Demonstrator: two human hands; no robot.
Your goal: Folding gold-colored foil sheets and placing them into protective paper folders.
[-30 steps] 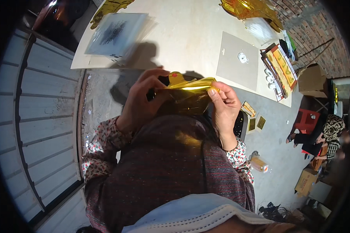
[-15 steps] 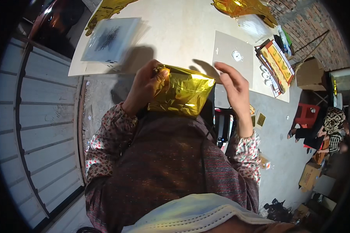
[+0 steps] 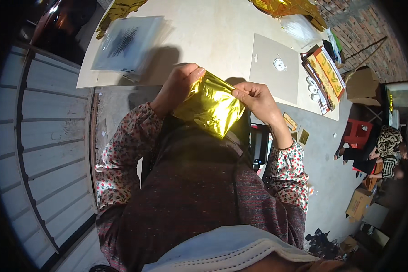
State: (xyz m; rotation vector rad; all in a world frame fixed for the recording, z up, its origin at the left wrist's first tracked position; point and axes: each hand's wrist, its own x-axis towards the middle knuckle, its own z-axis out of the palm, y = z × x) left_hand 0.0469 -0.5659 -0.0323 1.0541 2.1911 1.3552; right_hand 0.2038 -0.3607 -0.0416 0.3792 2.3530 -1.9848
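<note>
Near the table (image 3: 208,41), the person's left hand (image 3: 181,88) is pinching the gold foil (image 3: 217,104) at its upper left corner, thumb against fingers, while the right hand (image 3: 258,102) is pinching its upper right edge. The foil is hanging between and below both grips, tapering down in front of the dark top (image 3: 190,190).

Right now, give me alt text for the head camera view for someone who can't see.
A person's left hand and right hand hold shiny gold foil by its upper edge, in front of a pale table. On the table lie a stack of translucent plastic sheets and a gray card.
</note>
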